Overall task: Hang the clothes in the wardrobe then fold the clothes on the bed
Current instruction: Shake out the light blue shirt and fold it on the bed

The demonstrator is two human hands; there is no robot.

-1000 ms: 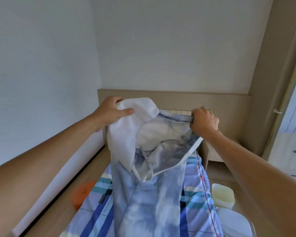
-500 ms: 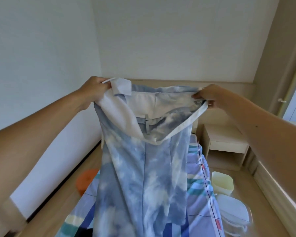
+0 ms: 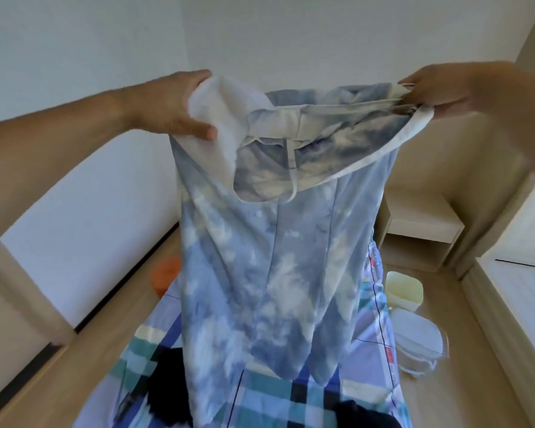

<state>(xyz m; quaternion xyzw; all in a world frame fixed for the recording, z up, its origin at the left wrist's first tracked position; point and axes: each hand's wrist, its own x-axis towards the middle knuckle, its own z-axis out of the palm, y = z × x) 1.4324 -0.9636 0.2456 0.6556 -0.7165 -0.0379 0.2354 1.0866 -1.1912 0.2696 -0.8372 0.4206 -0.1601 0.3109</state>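
A blue and white tie-dye dress (image 3: 269, 273) with white lining and thin straps hangs stretched out in front of me, above the bed (image 3: 374, 350). My left hand (image 3: 179, 106) grips its top edge on the left, by the white lining. My right hand (image 3: 442, 88) pinches the top edge and straps on the right. The dress's hem hangs just above the checked blue, teal and white bedsheet. Dark clothes (image 3: 164, 387) lie on the sheet at the bottom of view, partly hidden by the dress.
A wooden nightstand (image 3: 420, 227) stands right of the bed head. On the floor beside the bed sit a pale yellow tub (image 3: 403, 288) and a white container (image 3: 420, 341). An orange object (image 3: 164, 273) lies left of the bed by the wall.
Both hands have moved apart and up, spreading the top of the dress wide. The view has tilted down, showing more of the bed and the dark clothes.
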